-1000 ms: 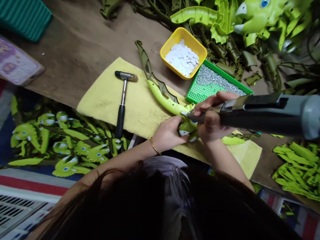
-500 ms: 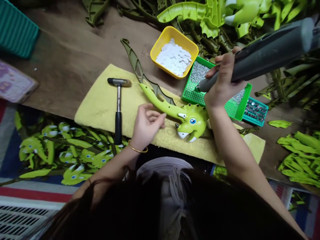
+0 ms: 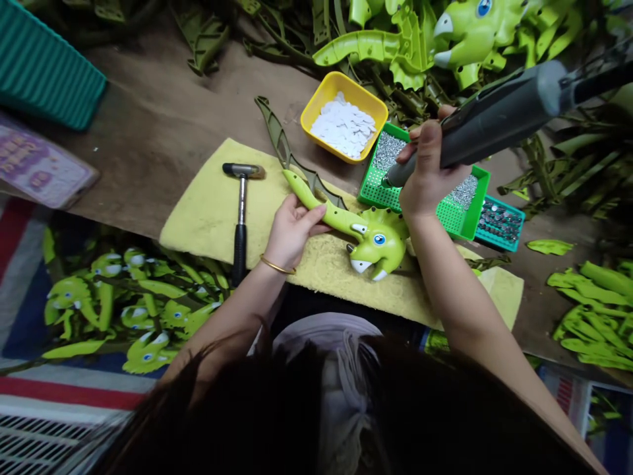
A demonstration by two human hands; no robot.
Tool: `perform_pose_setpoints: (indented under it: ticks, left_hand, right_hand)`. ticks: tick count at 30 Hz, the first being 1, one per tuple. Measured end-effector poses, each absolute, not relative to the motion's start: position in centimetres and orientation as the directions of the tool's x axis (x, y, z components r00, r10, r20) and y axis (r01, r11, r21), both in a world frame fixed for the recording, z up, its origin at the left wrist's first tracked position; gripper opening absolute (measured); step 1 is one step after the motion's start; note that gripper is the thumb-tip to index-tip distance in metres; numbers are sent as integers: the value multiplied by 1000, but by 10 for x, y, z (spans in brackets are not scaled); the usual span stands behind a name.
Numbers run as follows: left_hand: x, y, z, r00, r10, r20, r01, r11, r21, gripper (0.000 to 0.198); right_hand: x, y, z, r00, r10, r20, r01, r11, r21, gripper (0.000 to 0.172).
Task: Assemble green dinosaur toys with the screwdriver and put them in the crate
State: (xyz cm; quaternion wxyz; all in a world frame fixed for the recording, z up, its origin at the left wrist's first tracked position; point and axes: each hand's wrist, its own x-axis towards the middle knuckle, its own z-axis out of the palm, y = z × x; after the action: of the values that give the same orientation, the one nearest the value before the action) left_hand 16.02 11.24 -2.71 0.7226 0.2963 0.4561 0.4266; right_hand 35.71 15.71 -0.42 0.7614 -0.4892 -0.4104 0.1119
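Observation:
A lime-green plastic dinosaur toy (image 3: 366, 234) lies on a yellow foam pad (image 3: 217, 198), its head toward me with a blue eye and white horns. My left hand (image 3: 291, 227) is closed around the toy's long neck. My right hand (image 3: 428, 175) grips a grey electric screwdriver (image 3: 499, 115), whose tip points down into a green tray of small screws (image 3: 467, 214). A dark olive toy half (image 3: 279, 135) lies under the neck.
A yellow bin of white discs (image 3: 329, 89) stands behind the pad. A small hammer (image 3: 241, 211) lies on the pad's left. A teal tray of screws (image 3: 499, 224) sits right of the green one. Green dinosaur parts pile at the back (image 3: 445, 33), right (image 3: 593, 310) and below left (image 3: 123, 297).
The screwdriver left the toy's head and swung up to the green screw tray. My left hand let go of the head, hovered apart, then closed on the neck.

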Motion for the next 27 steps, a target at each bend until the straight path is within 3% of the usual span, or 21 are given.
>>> perform_pose_setpoints:
  ticks: [4, 7, 11, 17, 23, 27]
  left_hand:
    - [163, 108, -21, 241, 862, -445, -355, 505, 786, 42]
    - [169, 99, -19, 296, 842, -451, -354, 536, 767, 41]
    - [178, 90, -23, 313, 823, -474, -366, 566, 739, 39]
    - [180, 91, -27, 320, 824, -467, -369, 563, 739, 36]
    - [179, 91, -25, 333, 823, -461, -378, 564, 734, 37]
    - [179, 90, -26, 330, 826, -457, -377, 559, 739, 40]
  right_hand:
    - [352, 147, 20, 626, 551, 551, 244, 533, -810, 42]
    - [335, 125, 45, 623, 531, 574, 172, 623, -763, 33]
    - [308, 92, 56, 490, 659, 571, 80, 618, -782, 27]
    - [299, 84, 37, 445, 623, 644, 174, 645, -744, 35]
    - [305, 83, 25, 389, 743, 545, 291, 462, -838, 45]
    - [307, 85, 21, 384, 701, 601, 279, 532, -799, 38]
